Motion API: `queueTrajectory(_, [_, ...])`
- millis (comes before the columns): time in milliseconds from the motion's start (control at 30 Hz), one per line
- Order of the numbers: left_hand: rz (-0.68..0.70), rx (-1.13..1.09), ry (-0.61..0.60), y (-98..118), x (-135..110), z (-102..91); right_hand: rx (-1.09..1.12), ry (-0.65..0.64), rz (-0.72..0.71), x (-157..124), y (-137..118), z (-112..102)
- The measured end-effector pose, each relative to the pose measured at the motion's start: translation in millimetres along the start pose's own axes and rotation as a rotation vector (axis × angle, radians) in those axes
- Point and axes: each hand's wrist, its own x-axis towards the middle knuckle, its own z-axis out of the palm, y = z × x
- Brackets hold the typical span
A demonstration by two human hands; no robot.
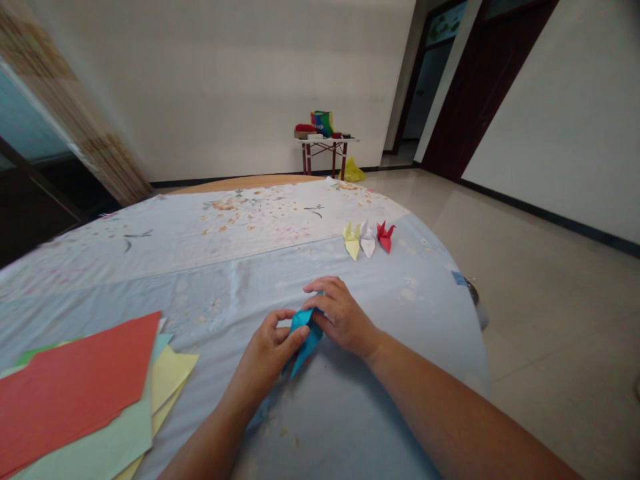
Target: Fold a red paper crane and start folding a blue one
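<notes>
A folded blue paper piece (305, 340) lies on the pale blue tablecloth (215, 280) near the table's middle. My left hand (270, 350) pinches its lower left side with thumb and fingers. My right hand (340, 313) curls over its upper right end, fingers pressed on the paper. Beyond them stand three finished paper figures: a yellow one (352, 241), a white one (367, 240) and a red one (385, 235).
A stack of coloured paper sheets (75, 393), red on top with green and yellow below, lies at the near left. The round table's edge (475, 320) curves at the right above the tiled floor. A small table (325, 143) with bags stands by the far wall.
</notes>
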Motion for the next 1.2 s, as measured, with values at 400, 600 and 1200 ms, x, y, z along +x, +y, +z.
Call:
queueTrajectory(400, [0.095,-0.004,0.131,-4.5,-0.8,2.8,-0.082,0.057,-0.015,-0.5,-3.4,-0.9])
queueTrajectory(600, [0.127,0.059,0.155,-5.1,0.3,2.5,-0.161,0.061,-0.051,-0.4,-1.8,1.9])
queueTrajectory(1200, [0.097,-0.008,0.15,-11.7,3.8,1.7,-0.194,0.046,-0.057,-0.1,-8.5,1.0])
